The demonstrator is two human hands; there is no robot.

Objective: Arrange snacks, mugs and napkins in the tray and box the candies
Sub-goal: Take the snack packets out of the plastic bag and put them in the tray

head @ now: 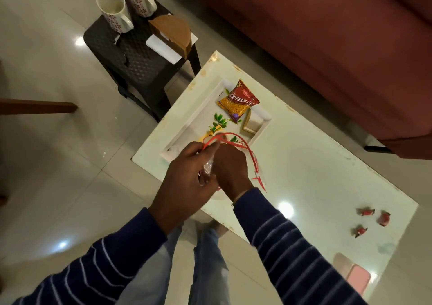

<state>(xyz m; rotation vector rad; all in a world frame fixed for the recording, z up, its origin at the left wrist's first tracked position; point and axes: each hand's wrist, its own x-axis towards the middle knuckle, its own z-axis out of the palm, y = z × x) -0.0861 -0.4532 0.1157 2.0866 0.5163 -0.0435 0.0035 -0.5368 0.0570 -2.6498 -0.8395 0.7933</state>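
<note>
A white tray (198, 115) with a leaf print lies on the white table (304, 164). In it rest a red and yellow snack packet (237, 101) and a small open cardboard box (251, 123). Over the tray's near end, my left hand (187, 183) and my right hand (230, 164) both grip a clear plastic bag with red handles (233, 141). Three red wrapped candies (367, 212) lie at the table's near right. Two white mugs with red flowers (114, 10) stand on a dark stool (131, 54) beside a brown napkin holder (173, 32) and white napkins (161, 46).
A maroon sofa (327, 36) runs along the table's far side. A pink box (357, 279) sits at the table's near right corner. A wooden bar (35, 107) juts in from the left. The floor is glossy tile, and my legs show below.
</note>
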